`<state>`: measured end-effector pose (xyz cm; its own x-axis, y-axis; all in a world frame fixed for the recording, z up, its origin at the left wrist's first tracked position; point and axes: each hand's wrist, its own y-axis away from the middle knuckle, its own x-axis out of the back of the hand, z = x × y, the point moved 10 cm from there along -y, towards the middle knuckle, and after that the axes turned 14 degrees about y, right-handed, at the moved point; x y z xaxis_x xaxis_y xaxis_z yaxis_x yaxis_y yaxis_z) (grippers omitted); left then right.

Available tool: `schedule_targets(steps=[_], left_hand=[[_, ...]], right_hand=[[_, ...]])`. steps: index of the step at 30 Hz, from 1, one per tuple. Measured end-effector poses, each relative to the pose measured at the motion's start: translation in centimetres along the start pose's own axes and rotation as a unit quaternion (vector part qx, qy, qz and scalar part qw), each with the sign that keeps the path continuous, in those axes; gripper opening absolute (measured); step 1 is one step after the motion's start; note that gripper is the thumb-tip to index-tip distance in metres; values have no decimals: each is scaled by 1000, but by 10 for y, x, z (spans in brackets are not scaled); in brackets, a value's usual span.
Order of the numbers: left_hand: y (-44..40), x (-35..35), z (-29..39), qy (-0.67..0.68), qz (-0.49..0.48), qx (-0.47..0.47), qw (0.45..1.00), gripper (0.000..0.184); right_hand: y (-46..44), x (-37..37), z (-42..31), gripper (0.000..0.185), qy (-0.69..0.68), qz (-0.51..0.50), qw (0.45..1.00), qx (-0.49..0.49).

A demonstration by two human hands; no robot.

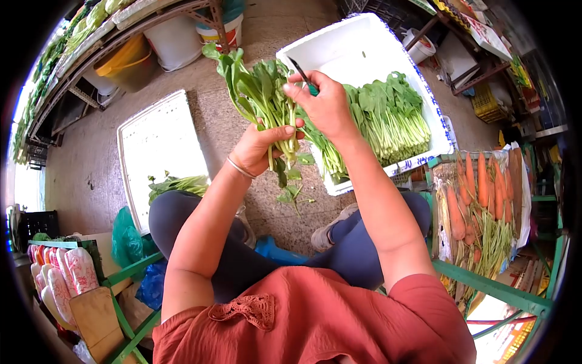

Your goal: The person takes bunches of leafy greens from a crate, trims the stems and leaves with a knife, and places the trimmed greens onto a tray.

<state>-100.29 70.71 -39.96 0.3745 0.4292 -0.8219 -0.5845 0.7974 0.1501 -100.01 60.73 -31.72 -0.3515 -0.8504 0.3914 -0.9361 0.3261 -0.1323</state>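
My left hand (262, 145) is closed around the stems of a bunch of leafy greens (259, 91), held up in front of my knees with the leaves pointing away from me. Close beside the bunch, my right hand (327, 106) grips a small knife (303, 76) with a dark blade and a green handle. The right thumb and fingers are near the bunch's stems; whether they touch it I cannot tell. Loose leaf trimmings (292, 193) lie on the floor below my left hand.
A white foam box (321, 51) at the right holds rows of greens (388, 115). To the left lies a white tray (160, 133) with a few greens (177, 185). Carrots (483, 182) hang over a green rack (491, 282) at my right. Buckets (173, 42) stand under the left shelf.
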Motion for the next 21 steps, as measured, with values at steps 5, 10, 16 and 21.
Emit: schedule_targets(steps=[5,10,16,21], left_hand=[[5,1,13,-9,0,-20,1000,26],[2,22,25,31,51,-47,997,31],[-5,47,41,125,101,-87,983,23],[-5,42,59,178,77,-139,971,42]], right_hand=[[-18,-19,6,25,78,-34,996,-25],[-15,-9,-7,21,-83,47,995,23],[19,-21,-19,12,-252,-48,967,-3],[49,-21,-12,11,-285,-43,957,-20]])
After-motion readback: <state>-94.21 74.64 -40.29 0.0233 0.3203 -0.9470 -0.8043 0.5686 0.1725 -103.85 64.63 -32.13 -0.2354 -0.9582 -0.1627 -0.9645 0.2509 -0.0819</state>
